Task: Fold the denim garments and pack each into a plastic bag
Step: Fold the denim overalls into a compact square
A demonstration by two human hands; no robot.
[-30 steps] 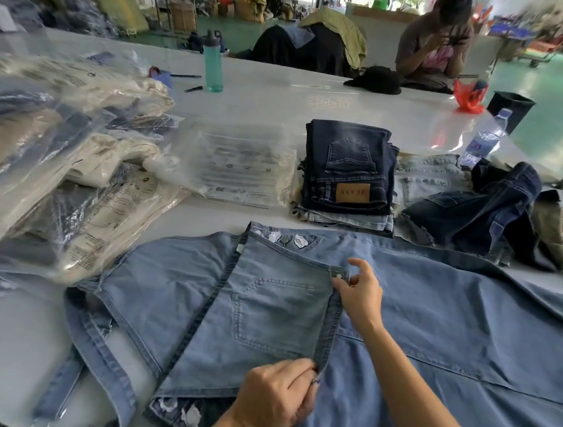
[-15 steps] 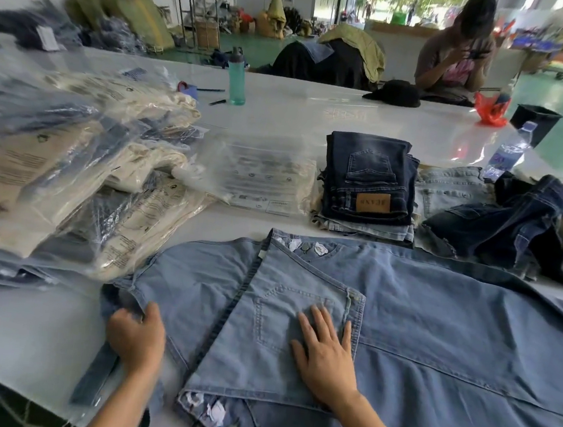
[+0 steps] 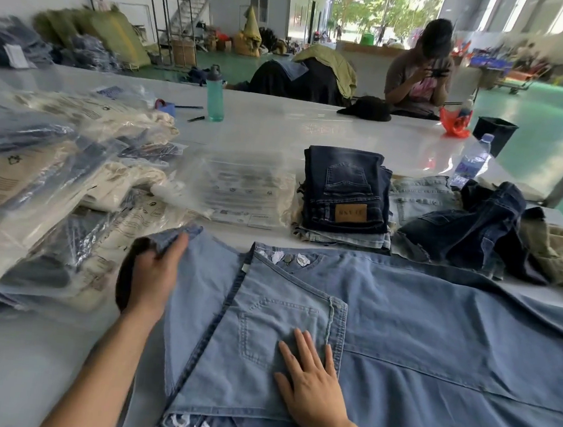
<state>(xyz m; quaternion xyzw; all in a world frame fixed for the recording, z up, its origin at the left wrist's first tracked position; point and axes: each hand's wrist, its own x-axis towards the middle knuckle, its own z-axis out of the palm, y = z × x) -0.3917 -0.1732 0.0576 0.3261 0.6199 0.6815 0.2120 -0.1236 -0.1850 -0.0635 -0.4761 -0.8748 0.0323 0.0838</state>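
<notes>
A large light-blue denim garment (image 3: 433, 331) lies spread over the near part of the white table (image 3: 299, 125), its bib flap with a pocket folded across. My right hand (image 3: 311, 385) lies flat with straight fingers on that flap beside the pocket. My left hand (image 3: 154, 273) grips a strap end of the same garment at its far left edge, lifted slightly off the table. A stack of empty clear plastic bags (image 3: 241, 192) lies behind the garment, left of a pile of folded dark jeans (image 3: 347, 192).
Bagged garments (image 3: 45, 183) are heaped at the left. Loose dark denim and a khaki piece (image 3: 478, 229) lie at the right. A teal bottle (image 3: 215, 93), a water bottle (image 3: 471, 161) and a black cap (image 3: 367, 108) stand farther back. A seated person (image 3: 421, 72) is across the table.
My left hand moved up and away from the near left edge, taking the strap end with it. My right hand stayed flat on the flap. Earlier both hands pinched the flap's edge.
</notes>
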